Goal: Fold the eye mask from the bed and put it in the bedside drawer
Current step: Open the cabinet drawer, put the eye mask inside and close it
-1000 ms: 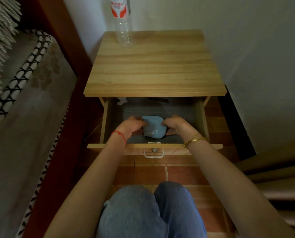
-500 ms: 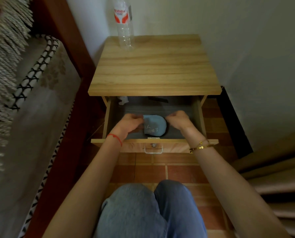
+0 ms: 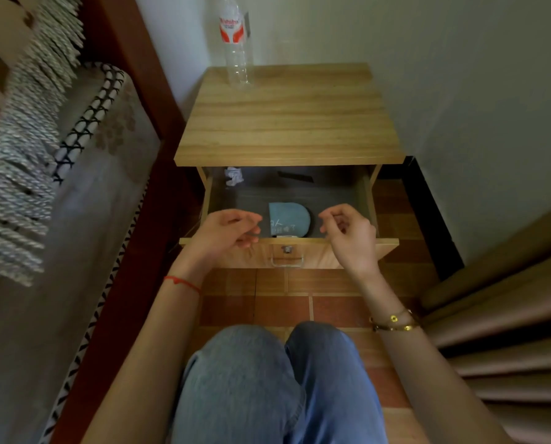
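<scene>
eye mask (image 3: 288, 221) print – maybe lettering, too blurred

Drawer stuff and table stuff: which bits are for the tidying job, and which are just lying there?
For the job:
eye mask, folded, in the drawer
drawer, open
left hand and right hand, both empty

Just lying about:
plastic bottle on the bedside table
crumpled paper
dark flat thing

Blue eye mask (image 3: 288, 219) w/ white text, grey drawer (image 3: 255, 197) lining, red-label bottle (image 3: 235, 43), blue jeans (image 3: 267, 386)

Pale handwritten-style characters mark the folded blue eye mask (image 3: 288, 219); the plastic bottle (image 3: 235, 43) carries a red-and-white label, its wording unreadable.
</scene>
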Action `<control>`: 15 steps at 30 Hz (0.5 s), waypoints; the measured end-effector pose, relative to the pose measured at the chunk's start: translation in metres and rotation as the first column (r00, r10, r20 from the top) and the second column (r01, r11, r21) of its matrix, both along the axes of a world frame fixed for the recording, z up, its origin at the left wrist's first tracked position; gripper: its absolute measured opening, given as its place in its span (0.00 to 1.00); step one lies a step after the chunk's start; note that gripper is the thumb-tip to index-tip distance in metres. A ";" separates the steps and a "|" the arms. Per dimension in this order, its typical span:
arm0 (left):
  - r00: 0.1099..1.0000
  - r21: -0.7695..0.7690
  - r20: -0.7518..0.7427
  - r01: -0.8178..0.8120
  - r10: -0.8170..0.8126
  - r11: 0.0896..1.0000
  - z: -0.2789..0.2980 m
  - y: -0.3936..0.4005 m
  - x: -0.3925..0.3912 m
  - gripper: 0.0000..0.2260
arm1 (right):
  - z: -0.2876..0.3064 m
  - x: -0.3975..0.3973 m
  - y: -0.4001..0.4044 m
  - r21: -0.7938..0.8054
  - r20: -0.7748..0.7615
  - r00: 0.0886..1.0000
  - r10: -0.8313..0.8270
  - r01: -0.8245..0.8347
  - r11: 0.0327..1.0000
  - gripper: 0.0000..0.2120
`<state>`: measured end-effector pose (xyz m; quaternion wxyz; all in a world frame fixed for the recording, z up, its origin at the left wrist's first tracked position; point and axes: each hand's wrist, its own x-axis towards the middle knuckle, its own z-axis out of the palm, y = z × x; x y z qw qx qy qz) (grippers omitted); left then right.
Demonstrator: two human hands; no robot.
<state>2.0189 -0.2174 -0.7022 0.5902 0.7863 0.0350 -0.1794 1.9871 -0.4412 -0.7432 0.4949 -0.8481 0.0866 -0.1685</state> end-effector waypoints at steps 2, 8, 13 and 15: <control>0.999 0.052 0.014 0.032 -0.033 0.998 -0.001 0.005 -0.008 0.07 | -0.001 -0.009 0.000 -0.004 0.039 0.999 0.020 -0.020 1.000 0.04; 0.986 0.210 -0.109 0.150 -0.130 0.966 -0.013 0.006 -0.018 0.07 | -0.015 -0.030 0.006 -0.008 -0.017 0.992 0.123 -0.123 0.992 0.05; 0.978 0.210 -0.174 0.151 -0.115 0.966 -0.023 0.000 -0.021 0.10 | -0.033 -0.042 0.012 -0.054 -0.069 0.991 0.113 -0.117 0.992 0.07; 0.977 0.198 -0.178 0.148 -0.113 0.969 -0.026 -0.001 -0.021 0.11 | -0.039 -0.043 0.013 -0.081 -0.086 0.991 0.098 -0.105 0.991 0.09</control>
